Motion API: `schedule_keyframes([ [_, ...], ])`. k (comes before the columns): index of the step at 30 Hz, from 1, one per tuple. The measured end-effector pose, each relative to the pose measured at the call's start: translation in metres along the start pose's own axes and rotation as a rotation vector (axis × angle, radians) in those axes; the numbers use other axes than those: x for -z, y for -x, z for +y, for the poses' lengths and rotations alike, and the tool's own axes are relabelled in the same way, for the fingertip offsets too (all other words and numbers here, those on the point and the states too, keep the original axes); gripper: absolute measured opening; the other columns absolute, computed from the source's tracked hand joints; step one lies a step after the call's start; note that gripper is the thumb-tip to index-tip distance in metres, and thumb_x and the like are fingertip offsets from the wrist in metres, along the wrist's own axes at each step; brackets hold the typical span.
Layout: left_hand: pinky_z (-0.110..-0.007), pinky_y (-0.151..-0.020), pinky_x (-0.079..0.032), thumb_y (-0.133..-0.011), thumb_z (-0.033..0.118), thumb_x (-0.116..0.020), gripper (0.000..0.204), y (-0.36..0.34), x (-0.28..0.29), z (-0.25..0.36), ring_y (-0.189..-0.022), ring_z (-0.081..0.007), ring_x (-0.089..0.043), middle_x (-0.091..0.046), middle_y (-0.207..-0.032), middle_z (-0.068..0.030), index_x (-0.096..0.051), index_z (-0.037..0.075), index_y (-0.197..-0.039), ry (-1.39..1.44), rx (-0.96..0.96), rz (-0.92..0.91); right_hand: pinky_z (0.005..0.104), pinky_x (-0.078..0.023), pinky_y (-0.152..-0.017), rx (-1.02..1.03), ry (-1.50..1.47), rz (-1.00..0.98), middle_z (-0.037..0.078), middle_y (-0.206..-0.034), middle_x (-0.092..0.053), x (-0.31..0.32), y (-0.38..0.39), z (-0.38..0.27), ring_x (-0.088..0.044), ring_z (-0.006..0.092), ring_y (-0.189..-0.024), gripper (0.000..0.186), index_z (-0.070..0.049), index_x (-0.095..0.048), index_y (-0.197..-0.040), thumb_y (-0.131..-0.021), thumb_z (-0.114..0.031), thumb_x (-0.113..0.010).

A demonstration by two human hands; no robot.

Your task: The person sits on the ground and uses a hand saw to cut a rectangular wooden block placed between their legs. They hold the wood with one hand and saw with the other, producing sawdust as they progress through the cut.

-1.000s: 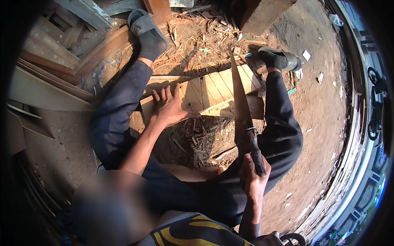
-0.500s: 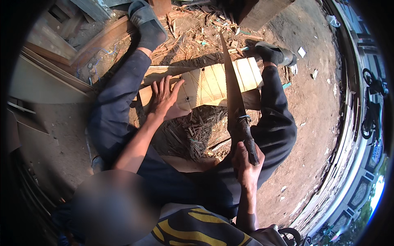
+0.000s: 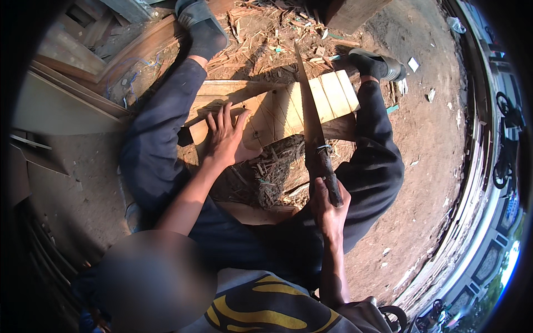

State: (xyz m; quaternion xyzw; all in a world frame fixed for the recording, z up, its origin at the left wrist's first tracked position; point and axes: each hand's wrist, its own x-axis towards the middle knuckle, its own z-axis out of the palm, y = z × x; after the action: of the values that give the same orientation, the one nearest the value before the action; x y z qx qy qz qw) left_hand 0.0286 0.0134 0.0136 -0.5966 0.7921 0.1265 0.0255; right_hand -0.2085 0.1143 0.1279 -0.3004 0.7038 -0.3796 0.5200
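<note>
A pale wooden board (image 3: 333,94) with several dark lines across it and small dark holes lies slantwise between my legs. My left hand (image 3: 226,136) presses on its left part, fingers spread, the thumb by the near edge. In my right hand (image 3: 330,208) is the dark handle of a handsaw (image 3: 312,122). The saw's long brown blade points away from me and crosses over the board right of its middle. Whether the teeth touch the wood, I cannot tell. Another piece of wood (image 3: 340,127) shows beneath the board's right part.
Wood chips and offcuts (image 3: 272,33) litter the ground beyond the board. A thick timber block (image 3: 352,16) stands at the far side. Sheets of board (image 3: 66,105) lean at the left. My sandalled feet (image 3: 202,30) rest to either side. Parked motorbikes (image 3: 502,161) stand far right.
My right hand and the saw have moved a little away from me and to the left. The board has tilted slightly, its right end farther off. My left hand stays on the board.
</note>
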Motion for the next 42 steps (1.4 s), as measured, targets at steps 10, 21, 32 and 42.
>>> schedule_keyframes([
  [10,-0.071,-0.101,-0.017,-0.065,0.009,-0.075,0.078,-0.003,-0.008,-0.01,-0.132,-0.044,-0.024,-0.022,-0.143,-0.0212,-0.037,0.015,-0.133,0.055,-0.077,0.091,0.0248,-0.034,-0.052,-0.001,-0.007,-0.028,-0.003,-0.064,-0.046,-0.012,-0.004,0.009,-0.038,0.0058,-0.059,0.026,0.002,-0.056,-0.082,-0.091,-0.022,-0.061],
  [21,-0.066,-0.105,-0.013,-0.066,0.026,-0.076,0.076,-0.007,0.004,-0.011,-0.132,-0.0429,-0.025,-0.024,-0.143,-0.0178,-0.039,0.016,-0.131,0.166,-0.045,0.012,0.025,-0.035,-0.053,0.009,0.006,0.008,-0.002,-0.064,-0.047,-0.012,0.001,0.015,-0.04,0.0059,-0.06,0.028,0.002,-0.057,-0.083,-0.091,-0.024,-0.062],
  [32,-0.065,-0.104,-0.016,-0.054,0.044,-0.083,0.093,-0.011,0.009,-0.016,-0.13,-0.0427,-0.028,-0.027,-0.141,-0.0183,-0.039,0.016,-0.13,0.176,-0.089,0.001,0.0249,-0.034,-0.052,0.02,0.012,0.049,-0.003,-0.064,-0.047,0.001,0.002,0.017,-0.039,0.0054,-0.06,0.027,0.002,-0.058,-0.084,-0.091,-0.024,-0.062],
  [42,-0.067,-0.106,0.003,-0.051,0.039,-0.084,0.126,0.01,0.033,-0.027,-0.142,-0.041,0.002,-0.005,-0.151,-0.0264,-0.009,0.017,-0.149,0.215,-0.034,-0.147,0.0236,-0.032,-0.052,0.033,-0.002,0.038,-0.004,-0.064,-0.045,-0.002,-0.002,0.018,-0.038,0.0044,-0.06,0.026,0.0,-0.056,-0.082,-0.091,-0.023,-0.061],
])
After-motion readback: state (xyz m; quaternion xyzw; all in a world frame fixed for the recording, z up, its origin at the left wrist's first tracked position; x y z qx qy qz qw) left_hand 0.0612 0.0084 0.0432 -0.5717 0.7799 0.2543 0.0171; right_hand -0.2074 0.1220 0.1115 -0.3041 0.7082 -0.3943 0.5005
